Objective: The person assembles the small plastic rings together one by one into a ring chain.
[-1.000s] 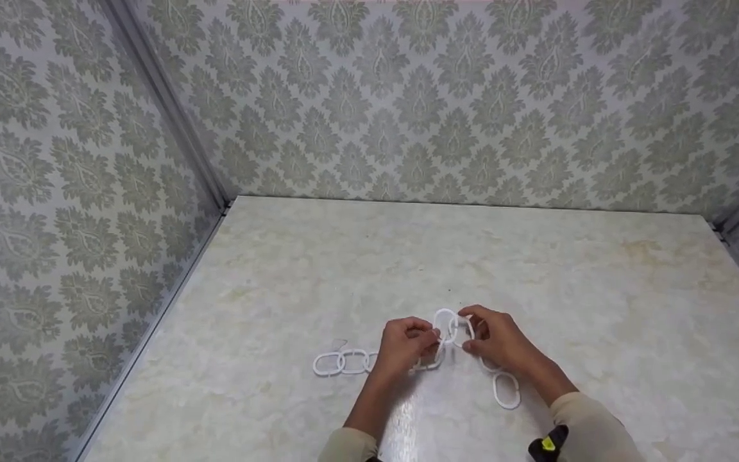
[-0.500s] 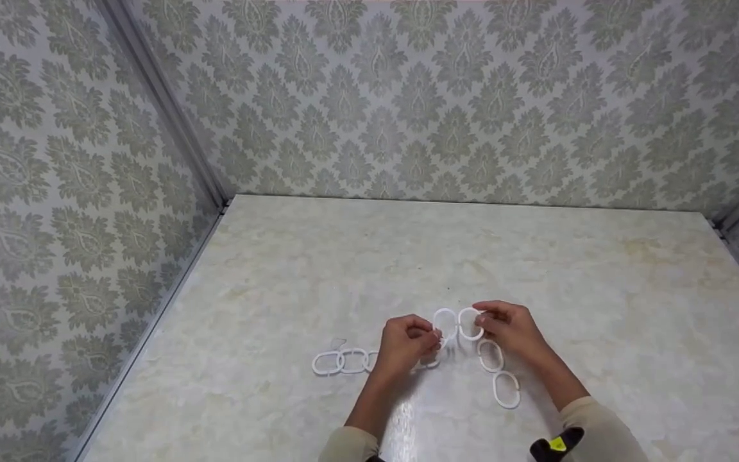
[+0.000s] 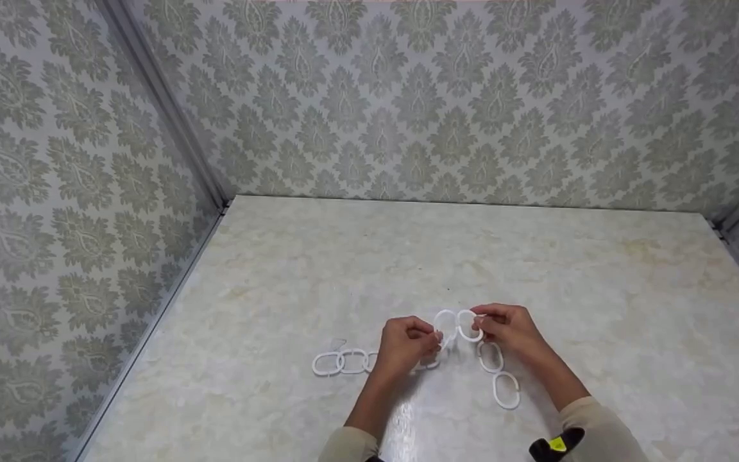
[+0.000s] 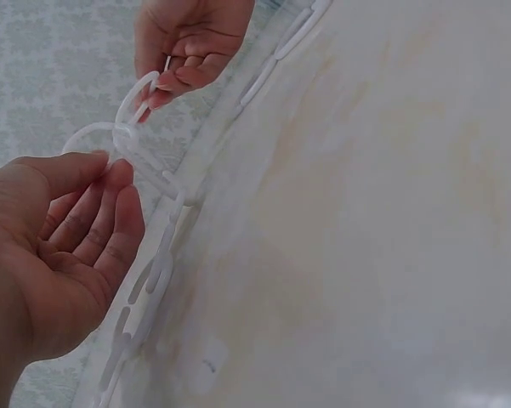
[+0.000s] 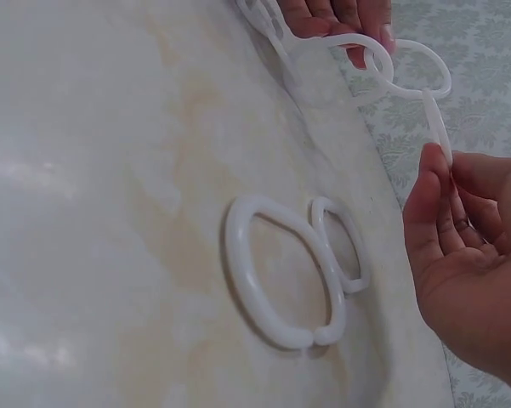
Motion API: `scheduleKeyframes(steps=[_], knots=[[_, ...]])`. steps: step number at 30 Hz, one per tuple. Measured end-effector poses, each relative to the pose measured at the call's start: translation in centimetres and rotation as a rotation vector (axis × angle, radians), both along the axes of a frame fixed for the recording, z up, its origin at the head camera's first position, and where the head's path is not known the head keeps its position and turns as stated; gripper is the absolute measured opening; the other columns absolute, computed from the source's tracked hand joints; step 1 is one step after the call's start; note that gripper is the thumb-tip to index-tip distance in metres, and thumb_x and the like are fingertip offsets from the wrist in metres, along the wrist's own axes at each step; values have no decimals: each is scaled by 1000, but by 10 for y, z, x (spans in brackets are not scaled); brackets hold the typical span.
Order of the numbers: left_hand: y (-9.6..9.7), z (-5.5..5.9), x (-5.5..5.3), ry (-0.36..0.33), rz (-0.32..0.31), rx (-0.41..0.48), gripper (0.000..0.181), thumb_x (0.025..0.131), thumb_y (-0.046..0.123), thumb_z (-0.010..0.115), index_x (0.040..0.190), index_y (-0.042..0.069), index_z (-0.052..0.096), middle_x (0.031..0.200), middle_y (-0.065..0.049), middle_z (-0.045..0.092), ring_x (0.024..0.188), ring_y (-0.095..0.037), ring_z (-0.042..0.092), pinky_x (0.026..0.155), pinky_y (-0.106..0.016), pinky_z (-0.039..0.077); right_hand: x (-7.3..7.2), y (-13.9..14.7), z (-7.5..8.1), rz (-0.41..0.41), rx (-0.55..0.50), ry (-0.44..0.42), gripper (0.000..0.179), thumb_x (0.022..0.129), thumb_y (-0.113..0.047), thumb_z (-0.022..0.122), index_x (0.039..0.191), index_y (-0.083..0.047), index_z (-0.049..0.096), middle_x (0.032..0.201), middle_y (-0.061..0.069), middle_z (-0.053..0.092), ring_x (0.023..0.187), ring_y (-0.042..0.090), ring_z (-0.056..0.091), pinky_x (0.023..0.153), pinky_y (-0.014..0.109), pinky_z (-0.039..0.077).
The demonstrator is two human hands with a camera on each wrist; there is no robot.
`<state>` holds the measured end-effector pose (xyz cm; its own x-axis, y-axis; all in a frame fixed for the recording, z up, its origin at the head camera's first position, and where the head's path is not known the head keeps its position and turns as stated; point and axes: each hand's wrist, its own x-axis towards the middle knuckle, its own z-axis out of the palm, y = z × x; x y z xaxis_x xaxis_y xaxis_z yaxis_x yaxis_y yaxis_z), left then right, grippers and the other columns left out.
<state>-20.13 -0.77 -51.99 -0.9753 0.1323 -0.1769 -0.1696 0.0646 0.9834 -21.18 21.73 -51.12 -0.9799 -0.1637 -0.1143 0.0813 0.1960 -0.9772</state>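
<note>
White plastic oval rings form a chain point(image 3: 353, 361) that lies across the table to the left and passes behind my left hand point(image 3: 405, 346). That hand pinches near the chain's right end, where a raised end ring point(image 3: 445, 319) stands up from the fingertips. My right hand point(image 3: 510, 332) pinches another white ring point(image 3: 470, 325) between thumb and fingers. In the right wrist view this held ring point(image 5: 438, 127) meets the end ring point(image 5: 421, 68); I cannot tell whether they are hooked. Both hands are just above the table.
Two loose rings lie below my right hand, a nearer one point(image 3: 506, 390) and a farther one point(image 3: 490, 357); the larger-looking ring point(image 5: 285, 272) has a small gap. A clear scrap point(image 3: 339, 343) sits behind the chain. Patterned walls point(image 3: 382, 115) bound the marbled table point(image 3: 356, 256).
My right hand has shifted right with its ring, which overlapped the end ring earlier and now stands edge to edge beside it. The left hand has stayed nearly still.
</note>
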Motion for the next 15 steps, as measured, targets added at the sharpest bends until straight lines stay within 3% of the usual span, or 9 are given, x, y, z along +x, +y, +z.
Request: scheduleKeyframes(steps=[7,15], knots=[[0,1,1,45,-2,35,8,85,0,77,89,-5,71,80,-14,76,66,-11,71,67,-27,61,3,-1,2,25,-23,7,38,97,-2,59,128,21,55,81,-13,70,71,-2,63,67,16,54],[0,3,3,66,-39,7,7,86,0,76,87,-5,71,79,-13,75,66,-10,70,64,-24,59,3,-4,1,14,-30,-19,39,97,-2,60,127,22,55,78,-13,69,67,-2,63,65,16,55]])
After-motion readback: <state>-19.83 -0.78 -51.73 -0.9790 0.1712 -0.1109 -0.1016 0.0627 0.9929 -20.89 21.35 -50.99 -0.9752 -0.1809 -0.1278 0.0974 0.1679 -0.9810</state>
